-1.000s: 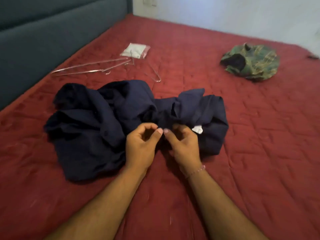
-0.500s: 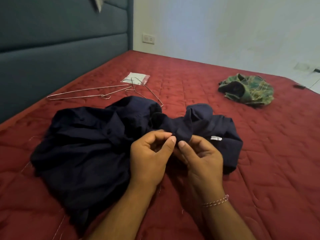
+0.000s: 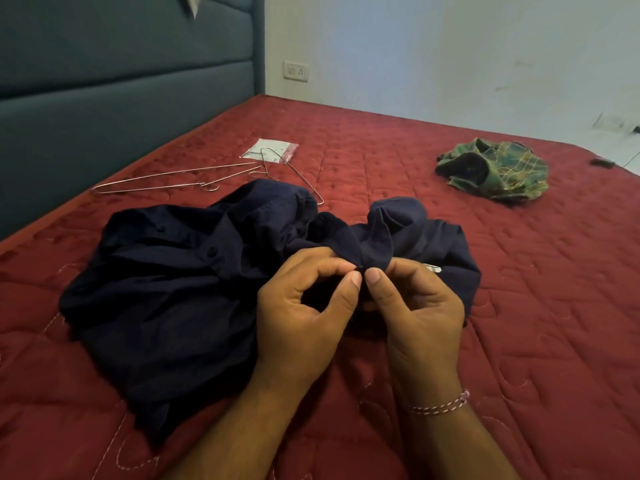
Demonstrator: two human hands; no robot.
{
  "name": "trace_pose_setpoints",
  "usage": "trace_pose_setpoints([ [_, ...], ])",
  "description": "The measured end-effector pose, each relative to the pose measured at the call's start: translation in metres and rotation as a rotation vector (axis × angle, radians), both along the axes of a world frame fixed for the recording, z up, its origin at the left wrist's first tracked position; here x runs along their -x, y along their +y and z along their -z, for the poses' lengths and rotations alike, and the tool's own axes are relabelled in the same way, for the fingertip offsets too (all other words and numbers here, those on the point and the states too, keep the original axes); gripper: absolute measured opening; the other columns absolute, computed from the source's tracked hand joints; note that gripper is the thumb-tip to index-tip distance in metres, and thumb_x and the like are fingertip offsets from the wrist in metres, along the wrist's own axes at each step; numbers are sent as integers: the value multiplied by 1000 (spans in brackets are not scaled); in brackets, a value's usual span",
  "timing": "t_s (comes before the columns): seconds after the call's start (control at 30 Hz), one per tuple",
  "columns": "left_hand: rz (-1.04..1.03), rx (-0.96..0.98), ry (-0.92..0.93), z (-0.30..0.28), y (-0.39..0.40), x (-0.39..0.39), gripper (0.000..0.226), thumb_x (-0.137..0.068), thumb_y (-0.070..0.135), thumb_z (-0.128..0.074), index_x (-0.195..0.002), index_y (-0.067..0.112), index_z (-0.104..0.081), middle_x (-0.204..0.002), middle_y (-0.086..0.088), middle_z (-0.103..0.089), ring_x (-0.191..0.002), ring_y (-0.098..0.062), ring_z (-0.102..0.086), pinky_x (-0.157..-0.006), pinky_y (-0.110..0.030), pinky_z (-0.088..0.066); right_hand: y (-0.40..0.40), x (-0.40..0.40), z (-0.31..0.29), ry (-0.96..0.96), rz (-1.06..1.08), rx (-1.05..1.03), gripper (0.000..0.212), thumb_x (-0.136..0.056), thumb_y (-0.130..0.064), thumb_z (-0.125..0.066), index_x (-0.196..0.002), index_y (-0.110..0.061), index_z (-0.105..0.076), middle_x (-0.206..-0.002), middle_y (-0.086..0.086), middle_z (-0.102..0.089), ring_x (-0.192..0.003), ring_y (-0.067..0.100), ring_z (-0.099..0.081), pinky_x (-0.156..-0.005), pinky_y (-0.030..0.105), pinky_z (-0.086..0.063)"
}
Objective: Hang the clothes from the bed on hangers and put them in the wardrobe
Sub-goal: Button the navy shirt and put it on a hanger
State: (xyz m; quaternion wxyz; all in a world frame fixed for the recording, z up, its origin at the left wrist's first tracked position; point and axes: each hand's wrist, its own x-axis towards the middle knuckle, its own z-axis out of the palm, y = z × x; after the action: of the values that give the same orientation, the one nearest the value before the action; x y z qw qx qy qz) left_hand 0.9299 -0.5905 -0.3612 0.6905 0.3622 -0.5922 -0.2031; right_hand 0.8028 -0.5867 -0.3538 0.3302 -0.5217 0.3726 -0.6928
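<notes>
Navy shirt [image 3: 180, 289] lies crumpled on the red bed [image 3: 519, 341], spread toward the left with its collar end bunched near the middle. The left hand [image 3: 301, 320] and the right hand [image 3: 415, 313] meet at that bunch, each with thumb and forefinger pinching the same small spot of dark cloth; it may be a button being worked, though the fabric is too dark to tell. The cloth looks soft, light and limp, so it will sag and fold wherever it is not held. A good hold for hanging would be at the collar or the shoulder seams, not the loose body. Two wire hangers [image 3: 180, 181] lie on the bed beyond the shirt, one touching a small plastic packet [image 3: 273, 152]. A green plaid shirt [image 3: 495, 171] sits balled up well apart to the right, not yet hung.
</notes>
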Motion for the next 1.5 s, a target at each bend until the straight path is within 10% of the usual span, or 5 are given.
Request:
trace_pose_setpoints([
  [0.67, -59, -63, -19, 0, -7, -4, 4, -85, 12, -76, -82, 13, -77, -85, 9, -72, -86, -17, -71, -79, -22, -53, -4, 5, 7, 129, -73, 50, 20, -97, -2, -64, -102, -15, -77, -97, 11, -73, -74, 23, -74, -56, 30, -60],
  [0.9, 39, -171, -12, 5, -10, -7, 10, -86, 13, -69, -84, 13, -79, -88, 6, -74, -87, -14, -72, -78, -18, -53, -8, 11, 10, 447, 96, 173, 13, -91, -9, -77, -103, -13, -77, -96, -4, -70, -72, 19, -71, -55, 37, -60],
  [1.13, 132, -402, 125, 10, -9, -1, 10, -95, 14, -74, -89, 15, -81, -85, 3, -79, -83, -11, -75, -76, -27, -58, -8, 6, 12, 731, 357, 294, 8, -87, -9, -82, -94, -12, -78, -91, -7, -72, -85, 4, -68, -76, 16, -50],
  [1.3, 199, -493, 271, 10, -11, 0, 15, -96, 7, -70, -85, 10, -80, -84, -5, -78, -82, -16, -73, -78, -30, -56, -8, 4, 12, 645, 282, 231, 10, -88, -6, -79, -93, -14, -77, -91, -9, -72, -88, 9, -70, -79, 23, -53],
  [1.5, 524, -456, 242, 4, -13, -13, 18, -96, 19, -68, -79, 20, -76, -71, 3, -64, -70, -10, -58, -71, -24, -50, -5, 12, 0, -72, -293, -289, 4, -79, -20, -78, -82, -19, -75, -73, 0, -68, -61, 11, -63, -50, 21, -42],
])
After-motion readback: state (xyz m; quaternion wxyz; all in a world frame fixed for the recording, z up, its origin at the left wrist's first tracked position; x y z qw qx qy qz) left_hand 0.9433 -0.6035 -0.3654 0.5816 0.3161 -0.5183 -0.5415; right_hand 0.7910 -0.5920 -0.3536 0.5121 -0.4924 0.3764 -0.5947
